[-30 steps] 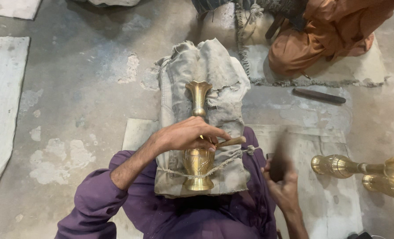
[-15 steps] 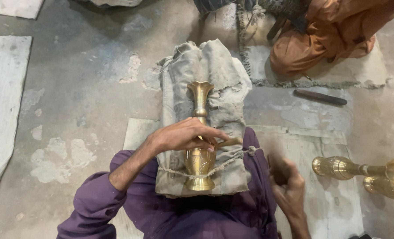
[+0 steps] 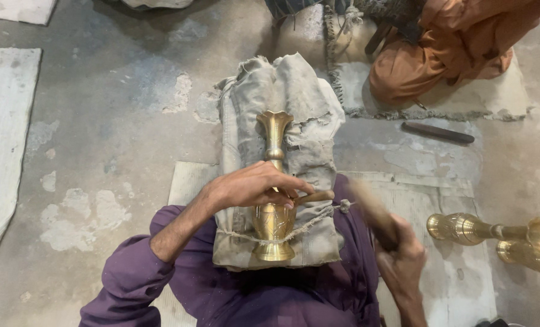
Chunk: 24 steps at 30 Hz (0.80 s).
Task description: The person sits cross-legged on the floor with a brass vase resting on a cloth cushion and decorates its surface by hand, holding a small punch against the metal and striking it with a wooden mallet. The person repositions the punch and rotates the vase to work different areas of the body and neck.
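Lying at the far left on the grey concrete floor is a pale slab, with chipped light patches in the floor beside it. Next comes a purple sleeve, and from it the left hand reaches across a padded grey cushion that rests on the person's lap. That hand lies over the middle of a brass vase, fingers curled and closed around a thin wooden-handled tool whose handle sticks out to the right, just beyond the fingertips. The vase lies along the cushion, its fluted mouth pointing away from the person and its round foot near the lap; a cord crosses its belly and runs off to the right. Right of the cushion, the right hand is clamped on a wooden mallet, blurred, held apart from the vase and above a pale mat on the floor. Farther up, a dark rod lies on the floor, near another person in orange cloth who sits on a frayed mat. At the far right edge, two more brass pieces lie side by side on the floor, well apart from the cushion.
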### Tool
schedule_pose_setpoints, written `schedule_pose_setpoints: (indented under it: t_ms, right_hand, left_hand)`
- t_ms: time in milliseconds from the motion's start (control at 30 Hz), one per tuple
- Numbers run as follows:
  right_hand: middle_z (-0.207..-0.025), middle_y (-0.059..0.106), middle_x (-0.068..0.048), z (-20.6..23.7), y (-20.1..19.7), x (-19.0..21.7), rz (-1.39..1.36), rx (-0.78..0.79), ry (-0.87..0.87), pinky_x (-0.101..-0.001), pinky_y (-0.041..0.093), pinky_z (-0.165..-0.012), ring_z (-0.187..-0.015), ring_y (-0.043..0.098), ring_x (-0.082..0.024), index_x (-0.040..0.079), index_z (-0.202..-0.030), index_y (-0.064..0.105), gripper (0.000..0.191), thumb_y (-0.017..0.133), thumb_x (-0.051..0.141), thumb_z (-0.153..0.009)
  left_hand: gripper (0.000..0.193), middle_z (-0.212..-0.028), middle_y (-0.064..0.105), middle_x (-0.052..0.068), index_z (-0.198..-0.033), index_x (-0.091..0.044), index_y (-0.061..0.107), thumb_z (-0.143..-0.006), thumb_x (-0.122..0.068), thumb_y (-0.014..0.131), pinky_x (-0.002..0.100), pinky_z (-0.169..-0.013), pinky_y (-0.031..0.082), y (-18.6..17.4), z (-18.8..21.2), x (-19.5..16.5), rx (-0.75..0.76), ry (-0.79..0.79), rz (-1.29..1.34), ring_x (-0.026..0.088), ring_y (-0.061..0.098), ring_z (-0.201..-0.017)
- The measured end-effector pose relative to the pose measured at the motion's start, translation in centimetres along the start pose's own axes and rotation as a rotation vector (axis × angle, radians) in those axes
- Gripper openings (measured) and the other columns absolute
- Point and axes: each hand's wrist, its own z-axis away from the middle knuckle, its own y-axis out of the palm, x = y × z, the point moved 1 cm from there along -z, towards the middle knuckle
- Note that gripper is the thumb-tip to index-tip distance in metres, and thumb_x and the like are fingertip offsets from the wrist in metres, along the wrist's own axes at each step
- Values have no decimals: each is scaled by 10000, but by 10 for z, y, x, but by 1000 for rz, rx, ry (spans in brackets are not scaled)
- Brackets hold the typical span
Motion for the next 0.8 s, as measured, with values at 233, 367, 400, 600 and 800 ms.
schedule_pose_setpoints:
  t_ms: [233,367,400,600,800]
  right_hand:
    - [-964,725,-134,5,9,-5,-132,21,6,-393,590,-786,-845,711,-245,116,-1235,628,417,743,-7,-853]
    - [-1035,730,-134,6,6,-4,-128,2,-151,-387,590,-766,-876,711,-262,95,-1209,620,462,745,-2,-775]
    - [-1012,760,-140,5,5,-3,159,-5,-213,-407,585,-700,-826,728,-281,90,-1178,652,491,762,-6,-710]
    - [-1002,774,-143,-5,3,7,139,57,-219,-428,582,-677,-817,718,-268,65,-1161,672,463,778,-54,-727]
    - [-987,618,-81,-4,6,23,-887,144,-82,-326,579,-826,-946,634,-155,50,-1190,541,454,737,-122,-819]
  left_hand:
    - [496,-1050,805,47,-1376,-167,627,-894,-132,741,413,-870,646,-5,2,0,10,93,11,189,788,-993]
    - [516,-1052,808,24,-1387,-204,618,-885,-144,720,405,-874,641,1,5,6,37,16,21,169,788,-978]
    - [517,-1053,812,17,-1392,-216,617,-887,-149,710,405,-876,634,2,5,8,44,-8,13,166,787,-979]
    - [461,-1087,816,15,-1400,-221,596,-949,-157,660,395,-907,658,8,12,20,-54,89,19,183,796,-986]
    - [525,-1077,807,113,-1393,-135,539,-911,-160,744,423,-883,677,27,45,8,-703,-273,403,245,800,-1001]
